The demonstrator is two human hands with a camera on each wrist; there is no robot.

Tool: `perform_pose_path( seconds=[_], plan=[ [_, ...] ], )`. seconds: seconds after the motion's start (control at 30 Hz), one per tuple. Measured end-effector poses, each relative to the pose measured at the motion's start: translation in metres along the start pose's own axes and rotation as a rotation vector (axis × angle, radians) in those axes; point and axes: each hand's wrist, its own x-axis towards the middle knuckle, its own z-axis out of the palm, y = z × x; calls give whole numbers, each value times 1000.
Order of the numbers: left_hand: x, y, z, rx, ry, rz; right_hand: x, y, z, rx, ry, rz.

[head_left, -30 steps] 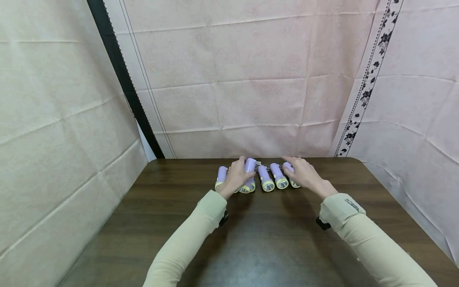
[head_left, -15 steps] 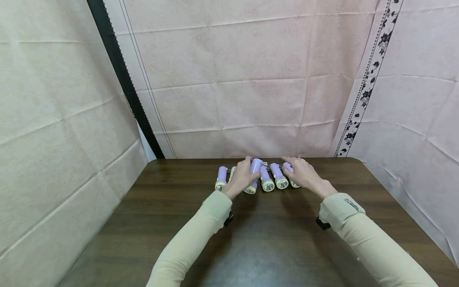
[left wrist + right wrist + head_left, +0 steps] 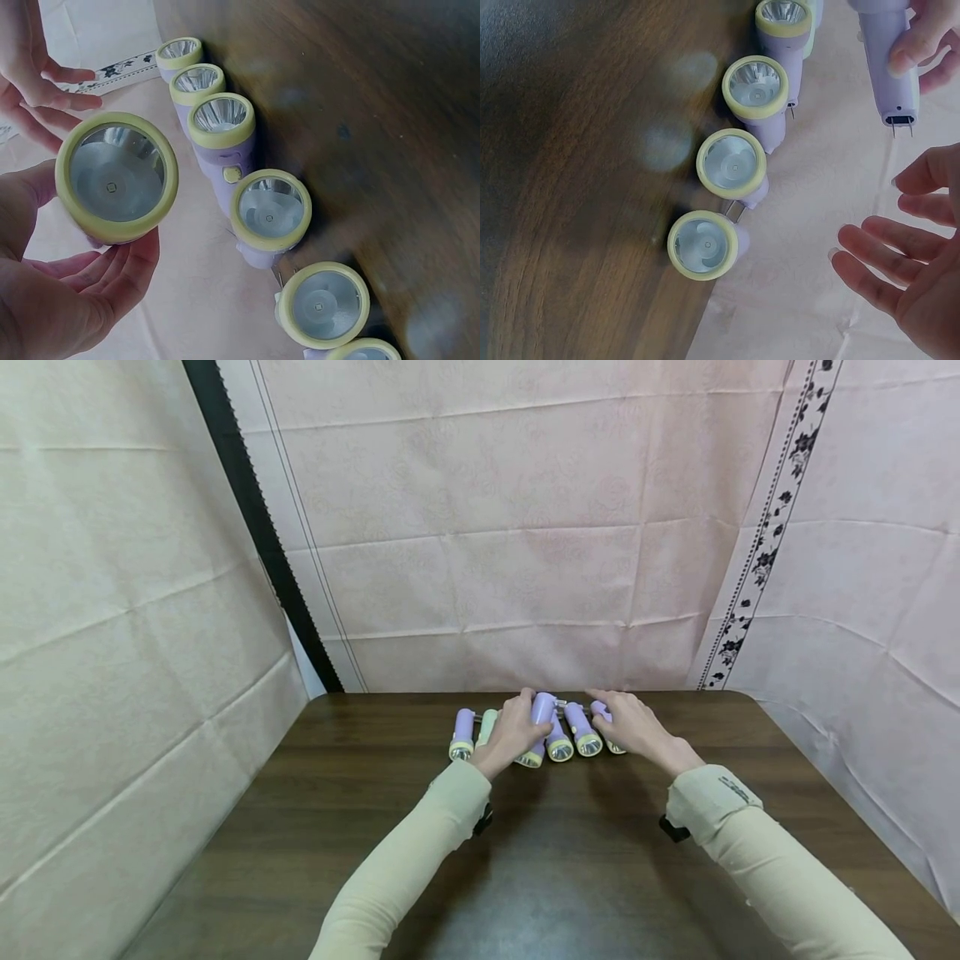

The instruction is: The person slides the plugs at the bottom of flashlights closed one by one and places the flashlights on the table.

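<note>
My left hand (image 3: 512, 733) grips a purple flashlight (image 3: 542, 708) with a yellow lens ring, held above a row of similar flashlights. In the left wrist view its lens (image 3: 116, 184) faces the camera, with thumb and fingers around the body. Two metal plug prongs (image 3: 902, 130) stick out of its tail, pointing toward my right hand (image 3: 915, 259) in the right wrist view. That right hand holds nothing; its fingers are spread and loosely bent, near the row's right end. A purple flashlight (image 3: 577, 720) stands between the hands in the row.
The row lies near the far edge of the brown wooden table (image 3: 555, 860). At its left end are a purple flashlight (image 3: 462, 731) and a green one (image 3: 487, 725). A pale cloth (image 3: 480, 527) hangs behind the table, with more cloth at both sides.
My left hand has moved to the right with the purple flashlight, uncovering the green flashlight behind it. The right hand has stayed in nearly the same place.
</note>
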Motion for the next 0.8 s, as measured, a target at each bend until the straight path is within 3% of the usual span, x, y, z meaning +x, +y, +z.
perform_pose_path(
  seconds=[0.43,0.8],
  plan=[
    [1,3,6,21,17,20,-1,-2,5,52,6,-29],
    [-1,4,9,47,34,38,0,-8,7,121,-41,-75]
  ],
)
